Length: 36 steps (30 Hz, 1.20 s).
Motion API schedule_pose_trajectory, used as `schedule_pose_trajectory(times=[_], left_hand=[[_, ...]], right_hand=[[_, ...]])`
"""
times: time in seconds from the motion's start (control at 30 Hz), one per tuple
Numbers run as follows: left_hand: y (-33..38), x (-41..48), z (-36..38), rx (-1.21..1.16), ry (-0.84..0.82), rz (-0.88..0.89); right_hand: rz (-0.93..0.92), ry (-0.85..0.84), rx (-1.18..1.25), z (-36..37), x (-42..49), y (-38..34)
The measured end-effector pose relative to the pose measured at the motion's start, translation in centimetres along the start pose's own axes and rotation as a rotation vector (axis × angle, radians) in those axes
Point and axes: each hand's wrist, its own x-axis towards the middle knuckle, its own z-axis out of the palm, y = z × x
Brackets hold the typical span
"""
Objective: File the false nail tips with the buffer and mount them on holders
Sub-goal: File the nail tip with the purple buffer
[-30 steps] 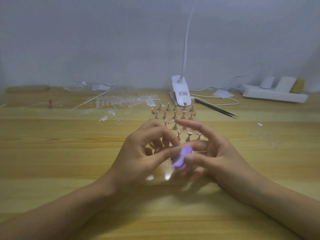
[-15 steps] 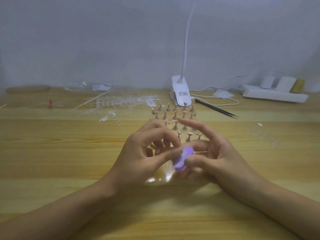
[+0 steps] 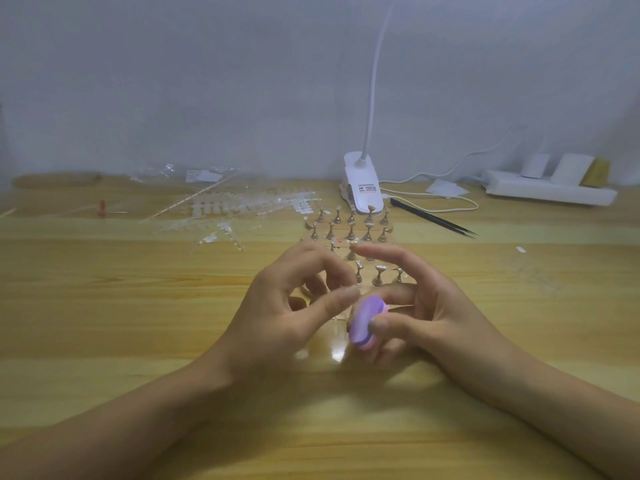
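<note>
My right hand (image 3: 445, 318) grips the buffer (image 3: 363, 323); left hand (image 3: 277, 318) curled, contents unclear. Few near holders (image 3: 350, 231) look filled; most bare, nail tips (image 3: 242, 206) far left waiting.

On my feed the person shows as 2 arms only. The left hand (image 3: 277, 317) and the right hand (image 3: 440, 306) are bare. Behind each wrist a bare forearm runs to the lower edge of the view: the left forearm (image 3: 114, 424) and the right forearm (image 3: 561, 396). The fingers are slender. On the right hand the thumbnail (image 3: 378, 323) looks short and plain, with a rounded end. The left hand's nails blur too much for me to read.
</note>
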Motion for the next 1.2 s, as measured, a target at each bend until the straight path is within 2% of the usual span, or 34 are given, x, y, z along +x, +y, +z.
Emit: schedule_pose_trajectory(times=[0.17, 0.27, 0.37, 0.47, 0.57, 0.67, 0.77, 0.87, 0.97, 1.1, 1.2], left_hand=[[-0.05, 0.04, 0.18, 0.039, -0.027, 0.037], [-0.05, 0.0, 0.17, 0.04, -0.022, 0.044], [-0.1, 0.05, 0.14, 0.026, -0.012, 0.033], [-0.17, 0.09, 0.23, 0.022, -0.015, 0.04], [-0.15, 0.11, 0.18, 0.014, -0.012, 0.041], [-0.09, 0.1, 0.17, 0.024, -0.024, 0.055], [-0.09, 0.1, 0.17, 0.027, -0.014, 0.044], [-0.03, 0.12, 0.19, 0.023, -0.015, 0.042], [-0.1, 0.15, 0.2, 0.023, -0.008, 0.033], [-0.18, 0.17, 0.24, 0.02, -0.017, 0.044], [-0.2, 0.12, 0.17, -0.001, -0.017, 0.038]], right_hand=[[-0.021, 0.095, 0.031, 0.01, 0.0, -0.06], [-0.01, -0.016, -0.022, 0.31, -0.05, -0.07], [-0.019, 0.076, 0.007, 0.28, -0.04, -0.14], [-0.029, -0.012, -0.045, 0.43, -0.05, -0.14], [-0.016, 0.078, -0.01, 0.35, 0.0, -0.15], [-0.011, 0.02, -0.029, 0.32, 0.04, -0.05], [-0.016, 0.106, 0.003, 0.2, 0.09, -0.07], [-0.019, 0.004, -0.024, 0.24, 0.15, -0.04], [-0.012, 0.078, 0.005, 0.19, 0.16, -0.11], [-0.02, -0.008, -0.024, 0.15, 0.15, 0.04], [-0.01, 0.072, 0.005, 0.09, 0.2, -0.03]])
